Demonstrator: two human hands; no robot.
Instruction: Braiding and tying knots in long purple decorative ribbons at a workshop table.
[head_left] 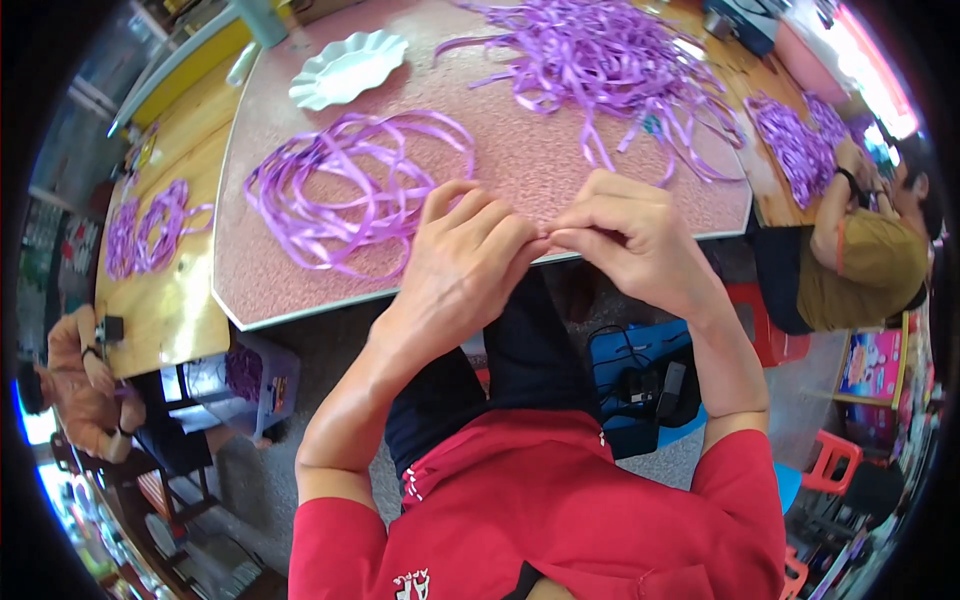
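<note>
Centrally, left hand (462,262) and right hand (628,245) meet fingertip to fingertip at the bench (560,160) edge, each grip pinched shut, contents hidden; looped ribbon (345,190) lies just upper left, nearer the left hand.

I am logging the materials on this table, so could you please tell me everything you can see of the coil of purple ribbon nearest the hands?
The coil of purple ribbon is a loose bundle of thin, flat, glossy strips, looped into rough overlapping rings. It lies flat on the pink speckled table, near its front edge, just below a white scalloped plate. The left hand covers its right end. Whether that hand touches the coil cannot be told.
</note>
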